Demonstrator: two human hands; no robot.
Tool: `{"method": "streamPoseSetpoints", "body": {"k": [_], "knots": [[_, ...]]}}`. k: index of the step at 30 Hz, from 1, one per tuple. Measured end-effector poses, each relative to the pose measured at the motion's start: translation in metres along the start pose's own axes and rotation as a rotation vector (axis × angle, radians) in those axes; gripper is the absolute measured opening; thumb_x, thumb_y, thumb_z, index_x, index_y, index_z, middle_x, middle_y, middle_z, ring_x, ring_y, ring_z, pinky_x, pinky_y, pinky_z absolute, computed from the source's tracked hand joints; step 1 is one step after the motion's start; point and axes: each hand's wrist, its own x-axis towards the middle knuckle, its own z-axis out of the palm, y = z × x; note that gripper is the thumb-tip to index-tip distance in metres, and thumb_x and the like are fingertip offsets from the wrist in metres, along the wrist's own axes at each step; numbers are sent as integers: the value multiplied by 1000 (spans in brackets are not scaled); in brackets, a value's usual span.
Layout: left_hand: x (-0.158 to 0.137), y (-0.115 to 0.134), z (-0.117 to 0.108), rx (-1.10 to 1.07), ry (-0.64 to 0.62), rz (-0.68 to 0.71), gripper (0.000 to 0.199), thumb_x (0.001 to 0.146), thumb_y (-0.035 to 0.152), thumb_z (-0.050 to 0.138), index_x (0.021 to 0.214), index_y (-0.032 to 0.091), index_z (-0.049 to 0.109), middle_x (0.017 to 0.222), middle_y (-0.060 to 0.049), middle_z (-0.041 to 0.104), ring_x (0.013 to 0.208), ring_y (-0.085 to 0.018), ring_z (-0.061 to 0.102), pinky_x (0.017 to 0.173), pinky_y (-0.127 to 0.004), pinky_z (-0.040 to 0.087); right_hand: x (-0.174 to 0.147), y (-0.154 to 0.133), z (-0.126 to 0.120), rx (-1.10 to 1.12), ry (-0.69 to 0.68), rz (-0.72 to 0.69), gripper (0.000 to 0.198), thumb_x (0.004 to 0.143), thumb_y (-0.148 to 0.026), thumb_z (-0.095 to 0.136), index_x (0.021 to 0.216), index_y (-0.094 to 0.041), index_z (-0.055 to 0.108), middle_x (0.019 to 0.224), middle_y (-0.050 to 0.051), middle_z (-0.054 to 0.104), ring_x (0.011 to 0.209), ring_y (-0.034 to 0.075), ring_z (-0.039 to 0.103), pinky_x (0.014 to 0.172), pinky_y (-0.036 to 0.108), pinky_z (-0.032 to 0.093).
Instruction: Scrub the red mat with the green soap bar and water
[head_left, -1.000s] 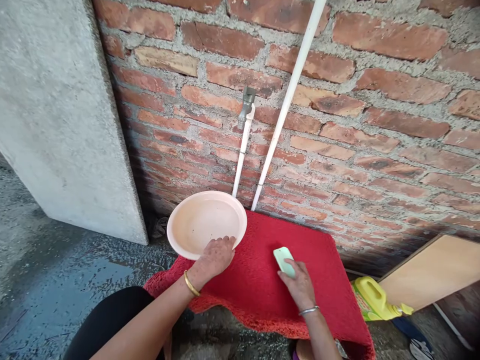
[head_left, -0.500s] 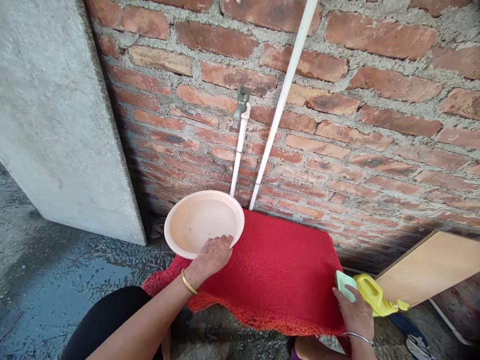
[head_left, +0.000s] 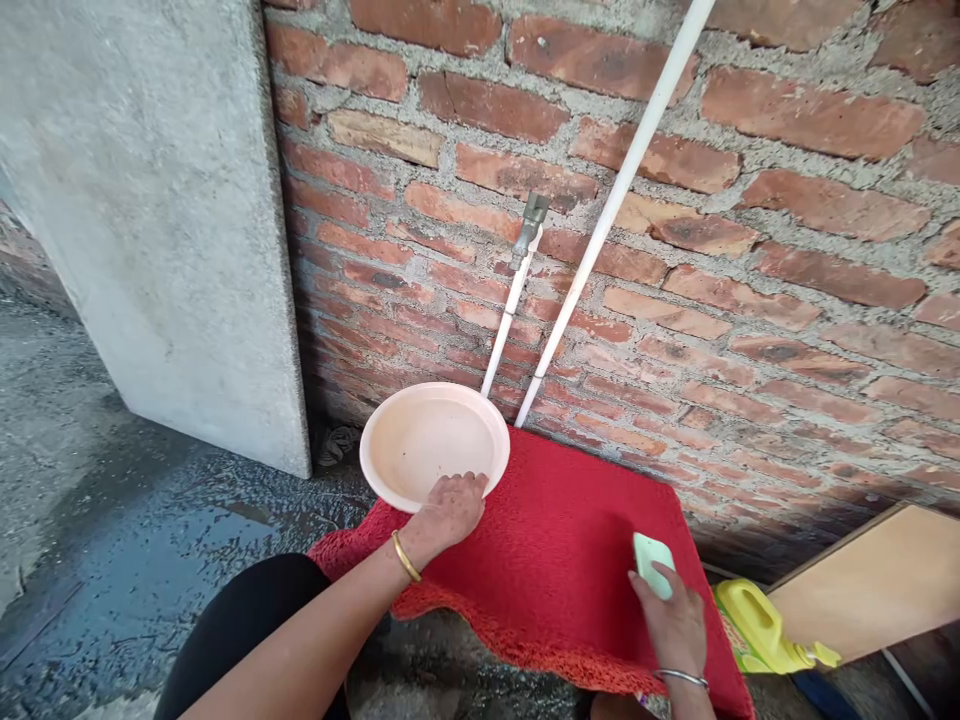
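My left hand (head_left: 448, 512) is closed on the near right rim of a pale pink plastic basin (head_left: 397, 455). The basin tilts at the left end of a red shaggy mat (head_left: 540, 540), and a few dark specks show inside it. In my right hand (head_left: 675, 615) is a pale green scrub brush (head_left: 654, 562), held by its smooth back over the right part of the mat. The brush's underside is hidden, so I cannot tell whether it touches the pile. The mat lies spread over a raised surface, its edge hanging down towards me.
A yellow detergent jug (head_left: 761, 625) stands right of the mat, beside a leaning wooden board (head_left: 877, 580). Behind are a brick wall (head_left: 465, 180), white pipes (head_left: 611, 210) and a tap (head_left: 531, 225). A concrete slab (head_left: 187, 220) rises left above the wet floor (head_left: 247, 545).
My right hand has brought the brush leftward from the mat's right edge to over its surface. My left hand stays on the basin's rim. The view has shifted a little left.
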Motion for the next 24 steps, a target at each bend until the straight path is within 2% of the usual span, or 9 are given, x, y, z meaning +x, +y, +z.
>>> {"method": "streamPoseSetpoints", "body": {"k": [3,7,10,12,14,17,21,24], "knots": [[1,0,0,2,8,4,36,100,26,50,131,14,62,105,-17,71,97,-30,70,87,-43,54,-28,-56,21,103,-104,-135,57,76,-60,58,119,-26,71,109,10,64,103,31,66,98,46,53],[-1,0,1,37,55,12,32,100,25,48,126,15,64,103,-15,71,94,-29,70,85,-42,53,-66,-127,42,210,-268,-387,41,76,-44,65,112,-28,74,111,6,64,104,26,66,98,39,54],[-3,-1,2,47,75,17,30,100,24,49,125,16,63,102,-15,71,92,-28,70,83,-41,52,-88,-165,53,218,-341,-496,38,74,-31,68,112,-29,75,111,5,65,105,24,66,98,36,54],[-4,-2,3,47,79,18,29,99,24,50,124,16,63,101,-14,71,93,-28,70,83,-40,51,-94,-178,58,208,-368,-536,40,73,-26,70,113,-29,75,111,6,65,105,25,66,98,35,53],[-4,-3,5,54,77,18,30,100,24,50,125,17,63,102,-13,71,94,-28,69,83,-40,51,-92,-181,61,201,-375,-548,41,73,-25,71,114,-27,75,111,6,65,106,25,66,99,36,53],[-4,-5,10,72,78,29,34,100,27,49,131,16,60,106,-14,71,97,-28,69,86,-40,51,-77,-167,61,209,-347,-500,40,74,-28,69,114,-26,75,111,8,64,106,27,66,100,39,52],[-5,-5,10,71,69,22,37,101,28,49,134,16,59,108,-14,71,98,-27,69,87,-40,51,-44,-124,52,240,-263,-352,40,74,-41,66,110,-26,75,107,7,63,101,27,66,98,42,53],[-6,-4,7,78,70,25,36,102,26,46,134,16,59,108,-14,71,97,-28,69,87,-41,52,-21,-82,37,240,-201,-236,48,72,-53,63,109,-26,74,107,8,62,100,28,65,100,45,52]]}}
